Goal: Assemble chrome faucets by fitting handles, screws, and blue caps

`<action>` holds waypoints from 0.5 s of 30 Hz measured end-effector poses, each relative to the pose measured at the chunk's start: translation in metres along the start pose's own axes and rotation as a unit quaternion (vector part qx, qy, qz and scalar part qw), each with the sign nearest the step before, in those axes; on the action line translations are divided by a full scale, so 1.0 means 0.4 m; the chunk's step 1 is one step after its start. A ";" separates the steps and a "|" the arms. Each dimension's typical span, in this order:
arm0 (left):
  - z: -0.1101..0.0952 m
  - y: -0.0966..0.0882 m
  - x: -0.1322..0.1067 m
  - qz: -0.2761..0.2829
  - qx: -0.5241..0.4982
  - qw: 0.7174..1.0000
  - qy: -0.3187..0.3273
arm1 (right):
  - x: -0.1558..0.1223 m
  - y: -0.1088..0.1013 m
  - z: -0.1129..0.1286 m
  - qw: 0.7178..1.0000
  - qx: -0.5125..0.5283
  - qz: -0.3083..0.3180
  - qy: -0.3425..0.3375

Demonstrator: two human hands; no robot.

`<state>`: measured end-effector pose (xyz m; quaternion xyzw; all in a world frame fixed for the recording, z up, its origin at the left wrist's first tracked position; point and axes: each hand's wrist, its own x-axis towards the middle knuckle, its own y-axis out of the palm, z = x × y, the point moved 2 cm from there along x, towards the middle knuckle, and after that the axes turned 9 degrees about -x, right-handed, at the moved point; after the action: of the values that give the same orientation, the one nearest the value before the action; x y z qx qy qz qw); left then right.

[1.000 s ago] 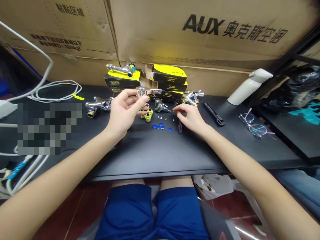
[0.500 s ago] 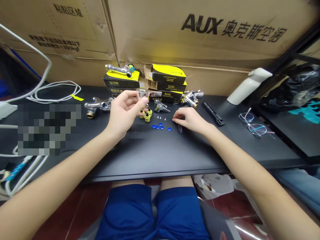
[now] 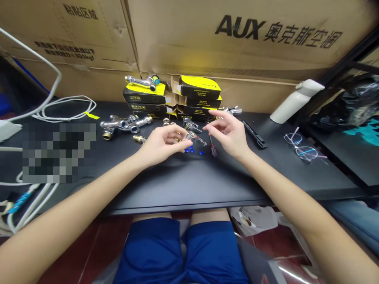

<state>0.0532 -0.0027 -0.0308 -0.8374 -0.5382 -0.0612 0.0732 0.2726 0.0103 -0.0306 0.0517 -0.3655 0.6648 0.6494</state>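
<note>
chrome faucet lever (image 3: 194,136), half hidden, pinched in the left hand (image 3: 162,144); right hand (image 3: 229,132) open, empty

1. Large cardboard cartons (image 3: 237,47) stand behind the surface (image 3: 189,185), printed with "AUX" and Chinese characters.
2. Yellow-and-black product boxes (image 3: 199,88) are stacked against the cartons.
3. A white flask (image 3: 296,101) lies tilted at the surface's right end.
4. Wire-framed eyeglasses (image 3: 300,146) lie open just right of a black plastic bar (image 3: 254,134).
5. A coiled white cable (image 3: 66,108) lies at the left.
6. A crumpled black plastic bag (image 3: 346,104) sits beyond the right end.
7. Below the surface are blue shorts (image 3: 151,252), a white plastic bag (image 3: 254,221) and dark red floor tiles (image 3: 89,252).
</note>
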 end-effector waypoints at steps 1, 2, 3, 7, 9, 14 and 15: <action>0.002 0.001 0.000 0.016 0.013 1.000 -0.007 | -0.002 0.001 0.002 1.000 0.009 -0.003 0.000; 0.003 0.002 -0.001 0.031 0.023 0.999 -0.013 | -0.004 0.003 0.004 1.000 0.015 -0.002 -0.001; 0.002 0.004 -0.002 0.044 0.030 0.998 -0.016 | -0.006 0.005 0.007 1.000 0.018 0.002 -0.004; -0.005 0.010 -0.006 0.070 0.033 0.997 -0.023 | -0.016 0.018 0.022 0.999 0.026 0.040 -0.015; -0.006 0.011 -0.007 0.077 0.039 0.996 -0.027 | -0.023 0.025 0.033 0.997 0.042 0.055 -0.019; -0.008 0.013 -0.006 0.090 0.055 0.994 -0.038 | -0.039 0.037 0.051 0.997 0.030 0.059 -0.031; -0.008 0.013 -0.006 0.090 0.055 0.994 -0.040 | -0.040 0.038 0.052 0.998 0.024 0.055 -0.030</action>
<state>0.0569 -0.0077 -0.0286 -0.8790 -0.4656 0.0086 0.1026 0.2531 -0.0129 -0.0305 0.0669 -0.3712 0.7061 0.5993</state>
